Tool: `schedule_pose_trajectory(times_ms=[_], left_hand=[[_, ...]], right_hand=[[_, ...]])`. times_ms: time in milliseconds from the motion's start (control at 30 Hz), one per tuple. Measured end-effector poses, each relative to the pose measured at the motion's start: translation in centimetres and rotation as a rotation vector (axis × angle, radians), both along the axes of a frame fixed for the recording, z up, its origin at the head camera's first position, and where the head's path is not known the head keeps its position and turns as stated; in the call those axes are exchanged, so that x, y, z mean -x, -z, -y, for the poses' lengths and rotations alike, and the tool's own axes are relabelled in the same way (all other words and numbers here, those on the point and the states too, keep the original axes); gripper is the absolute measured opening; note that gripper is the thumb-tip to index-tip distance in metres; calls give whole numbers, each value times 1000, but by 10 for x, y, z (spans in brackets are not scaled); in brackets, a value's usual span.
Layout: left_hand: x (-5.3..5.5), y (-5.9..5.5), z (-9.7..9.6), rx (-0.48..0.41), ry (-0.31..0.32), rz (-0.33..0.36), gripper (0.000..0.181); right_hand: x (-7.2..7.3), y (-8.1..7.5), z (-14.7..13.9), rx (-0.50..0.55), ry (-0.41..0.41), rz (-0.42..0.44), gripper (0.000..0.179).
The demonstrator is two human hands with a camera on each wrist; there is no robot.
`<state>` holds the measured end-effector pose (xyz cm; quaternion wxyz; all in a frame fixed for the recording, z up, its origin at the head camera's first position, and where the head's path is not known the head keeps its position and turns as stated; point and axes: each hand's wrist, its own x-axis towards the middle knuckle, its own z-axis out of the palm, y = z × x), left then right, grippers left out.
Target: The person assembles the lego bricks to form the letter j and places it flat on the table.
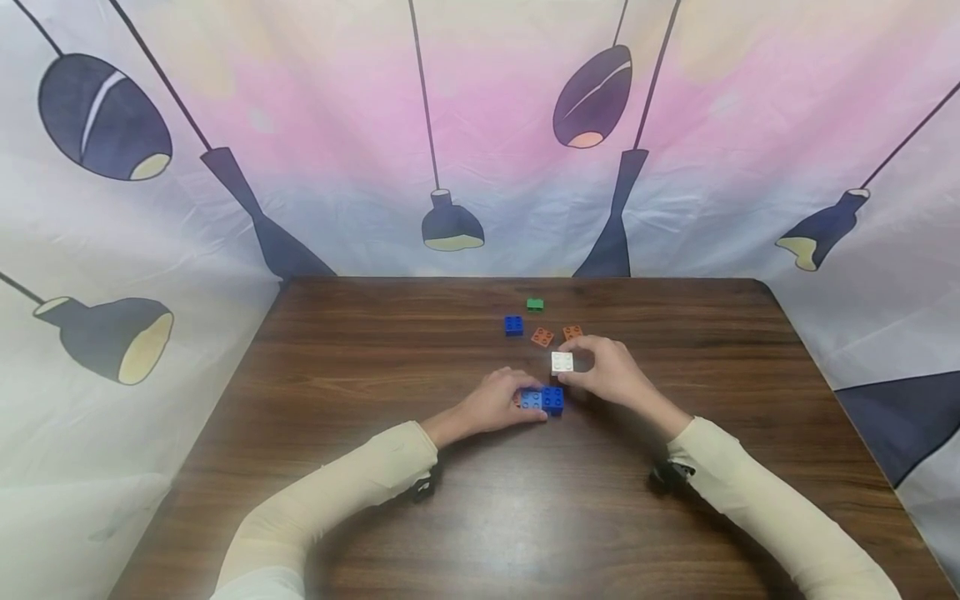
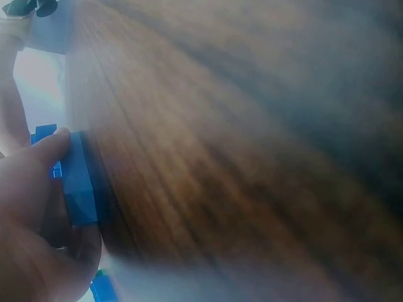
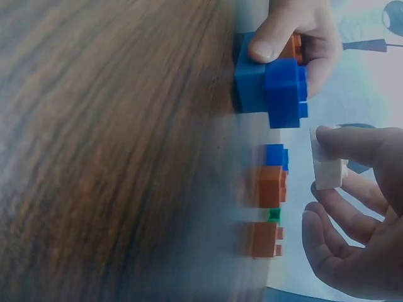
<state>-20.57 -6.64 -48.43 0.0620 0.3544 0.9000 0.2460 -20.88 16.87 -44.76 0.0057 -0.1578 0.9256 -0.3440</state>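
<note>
My left hand (image 1: pixel 495 402) grips a small joined block of toy bricks on the table, thumb on the near side and fingers on the far side. A light blue brick (image 1: pixel 531 401) forms its base. On its right end sits a dark blue brick (image 3: pixel 283 94), studs up. An orange brick (image 3: pixel 292 49) is at the other end, partly hidden by the fingers. Just beyond the block, my right hand (image 1: pixel 615 373) pinches a white brick (image 1: pixel 562 362) between thumb and fingers. In the right wrist view the white brick is held above the table, apart from the block.
Loose bricks lie beyond the hands on the brown wooden table (image 1: pixel 360 350): a blue brick (image 1: pixel 513 325), an orange brick (image 1: pixel 542 337), another orange brick (image 1: pixel 572 332) near the right fingers, and a small green brick (image 1: pixel 535 305) farthest back. A printed cloth (image 1: pixel 337 167) hangs behind the table.
</note>
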Motion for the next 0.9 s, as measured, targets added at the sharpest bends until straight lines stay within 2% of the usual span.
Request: schedule_pose_trajectory(times_ms=[200, 467, 900], left_hand=[[0, 0, 0, -7, 4, -2, 51], [1, 1, 0, 6, -4, -15, 51], [1, 1, 0, 14, 1, -19, 52]], right_hand=[[-9, -6, 0, 24, -7, -21, 38], [-22, -10, 1, 38, 5, -2, 38], [-36, -1, 5, 62, -43, -28, 37]])
